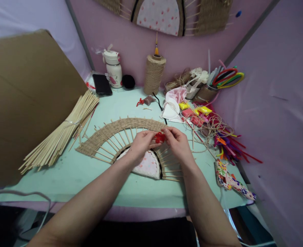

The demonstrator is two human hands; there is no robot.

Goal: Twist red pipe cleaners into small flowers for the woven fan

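Note:
A small red looped piece [159, 137] is held between both hands, above the right part of a woven fan. My left hand [143, 143] is closed on its left side, fingers pinched. On its right side, my right hand [175, 139] pinches it with thumb and fingers. Beneath the hands lies the fan [110, 131], a band of brown twine woven over thin sticks, with a pale half-round centre [147, 166] dotted in pink and edged in black. The hands and forearms hide part of the fan's right side.
A bundle of sticks [61, 133] lies left beside a cardboard sheet [30, 92]. At the back stand a bottle [114, 70] and twine spool [154, 73]. Clay packets [204, 110], pipe cleaners [228, 147] and a flowered glue gun [225, 176] are on the right.

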